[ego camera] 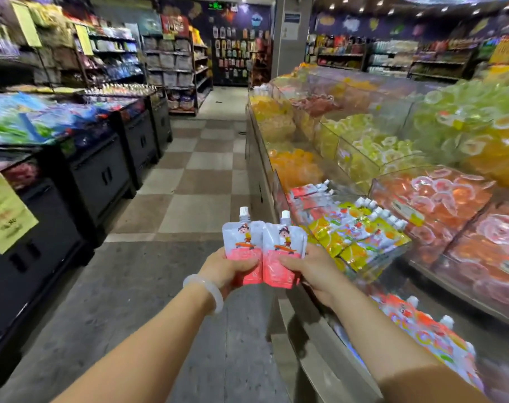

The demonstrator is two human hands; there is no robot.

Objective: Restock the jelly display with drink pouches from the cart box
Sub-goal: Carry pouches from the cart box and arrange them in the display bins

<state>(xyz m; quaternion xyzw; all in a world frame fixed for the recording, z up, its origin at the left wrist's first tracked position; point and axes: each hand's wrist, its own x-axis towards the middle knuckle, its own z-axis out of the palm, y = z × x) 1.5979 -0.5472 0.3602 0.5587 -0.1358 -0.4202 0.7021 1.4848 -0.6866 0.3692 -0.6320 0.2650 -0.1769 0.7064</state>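
Two upright drink pouches, one pinched at its pink base by the left hand (224,270) and the other by the right hand (311,271), are held side by side, touching, beside the jelly display (372,269), a cartoon skateboarder printed on each, lettering unreadable.

We see a checkered floor (189,158), black cabinets (102,175) on our left carrying a yellow price sign (7,212), and stocked shelves (174,62) far back.

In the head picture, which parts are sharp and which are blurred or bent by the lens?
Head view: the two pouches, held by the left hand and right hand, are sharp; the dark bins and jelly display smear toward the edges; wide-angle bending curves the shelves; ceiling spots give uneven light.
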